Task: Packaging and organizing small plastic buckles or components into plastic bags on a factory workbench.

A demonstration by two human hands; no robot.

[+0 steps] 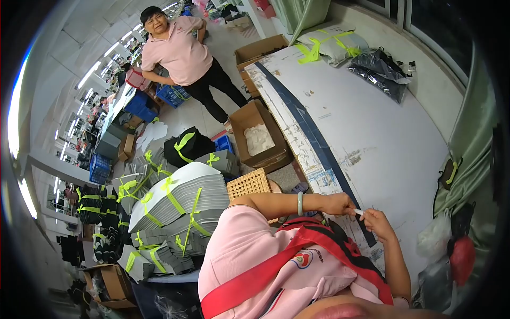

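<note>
Both my hands meet over the near edge of a white-topped table [393, 143]. Between them is a small white piece [359, 212], too small to name. My left hand [338, 203], below a pale green bangle, is closed with its fingertips at one end of that piece. At the other end, my right hand [377, 224] pinches it between thumb and bent fingers. A long dark blue strip [303, 114] lies along the table's left side and passes beneath my hands.
Grey panel stacks [180, 196] tied with yellow-green strips stand at left. An open cardboard box [260, 135] holds white material. Beyond it stands a person [178, 53] in a pink shirt. A tied bundle [334, 47] and black plastic bags [380, 74] lie on the table's far end.
</note>
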